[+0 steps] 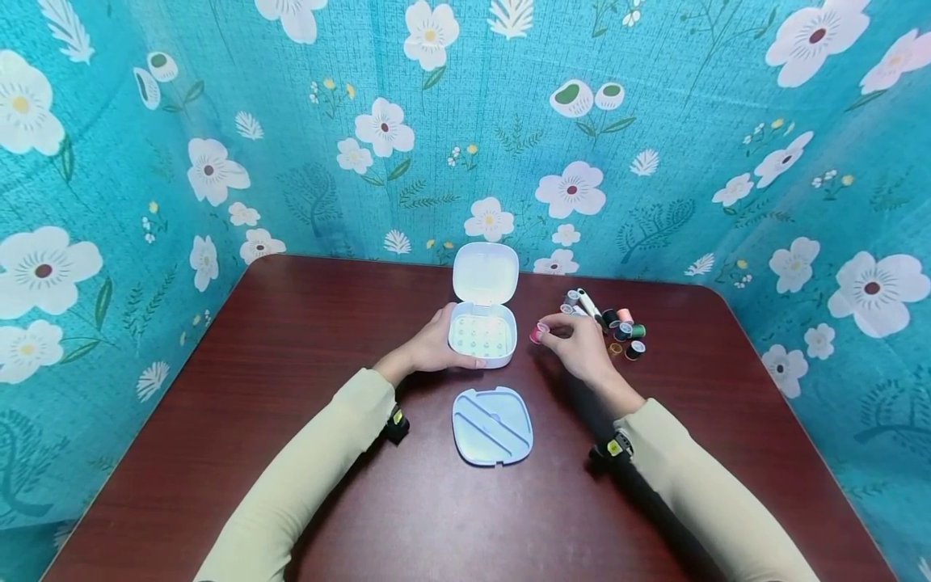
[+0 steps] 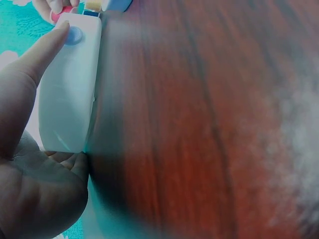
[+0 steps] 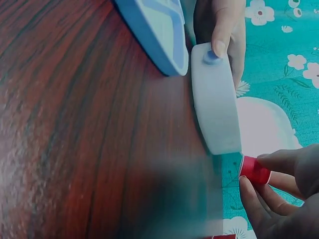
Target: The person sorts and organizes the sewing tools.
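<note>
A white plastic sewing box (image 1: 500, 363) stands on the table with its hinged lid (image 1: 486, 273) raised at the back and rows of small pegs inside. My left hand (image 1: 434, 343) holds it from the left, fingers around the side and thumb along the front, by a round blue button (image 2: 74, 36). To the right of the box, my right hand (image 1: 579, 343) pinches a red thread spool (image 3: 255, 170) between thumb and fingers. Nearer the front lies a pale blue tray piece (image 1: 493, 453) with diagonal dividers.
Behind the right hand is a cluster of thread spools, among them a black spool (image 1: 636, 350), a green spool (image 1: 638, 331) and a pink spool (image 1: 624, 316). A slim white tool (image 1: 589, 305) and a small yellow ring (image 1: 615, 349) lie among them. A floral curtain (image 1: 349, 202) surrounds the table.
</note>
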Demonstrator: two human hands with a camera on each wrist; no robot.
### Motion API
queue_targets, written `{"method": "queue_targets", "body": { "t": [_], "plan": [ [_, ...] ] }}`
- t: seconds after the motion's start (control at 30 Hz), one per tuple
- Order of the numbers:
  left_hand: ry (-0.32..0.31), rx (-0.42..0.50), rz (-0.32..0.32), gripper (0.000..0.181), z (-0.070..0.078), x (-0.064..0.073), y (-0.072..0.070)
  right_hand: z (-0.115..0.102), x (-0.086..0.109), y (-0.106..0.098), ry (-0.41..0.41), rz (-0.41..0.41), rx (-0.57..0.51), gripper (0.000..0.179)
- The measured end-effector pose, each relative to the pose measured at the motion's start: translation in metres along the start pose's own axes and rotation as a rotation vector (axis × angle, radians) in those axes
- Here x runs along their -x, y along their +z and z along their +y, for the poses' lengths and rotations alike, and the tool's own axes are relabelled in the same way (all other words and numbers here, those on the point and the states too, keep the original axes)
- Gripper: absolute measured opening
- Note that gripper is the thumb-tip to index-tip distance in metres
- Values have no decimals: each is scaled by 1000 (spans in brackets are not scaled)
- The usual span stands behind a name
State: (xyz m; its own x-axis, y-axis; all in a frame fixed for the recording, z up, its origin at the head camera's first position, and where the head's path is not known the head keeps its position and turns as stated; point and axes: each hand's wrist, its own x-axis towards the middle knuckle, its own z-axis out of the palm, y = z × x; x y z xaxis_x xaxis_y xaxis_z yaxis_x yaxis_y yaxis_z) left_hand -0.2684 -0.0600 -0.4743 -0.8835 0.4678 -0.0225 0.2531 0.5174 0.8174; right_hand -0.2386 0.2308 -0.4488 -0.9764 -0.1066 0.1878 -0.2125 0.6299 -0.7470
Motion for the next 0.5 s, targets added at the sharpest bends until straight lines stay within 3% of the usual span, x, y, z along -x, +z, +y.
{"method": "queue_targets", "body": {
  "t": [0.5],
  "plan": [
    [12,-10,-1,114,-1,-1,0,-7,-1,10,-8,-19,-71,22]
  ]
}}
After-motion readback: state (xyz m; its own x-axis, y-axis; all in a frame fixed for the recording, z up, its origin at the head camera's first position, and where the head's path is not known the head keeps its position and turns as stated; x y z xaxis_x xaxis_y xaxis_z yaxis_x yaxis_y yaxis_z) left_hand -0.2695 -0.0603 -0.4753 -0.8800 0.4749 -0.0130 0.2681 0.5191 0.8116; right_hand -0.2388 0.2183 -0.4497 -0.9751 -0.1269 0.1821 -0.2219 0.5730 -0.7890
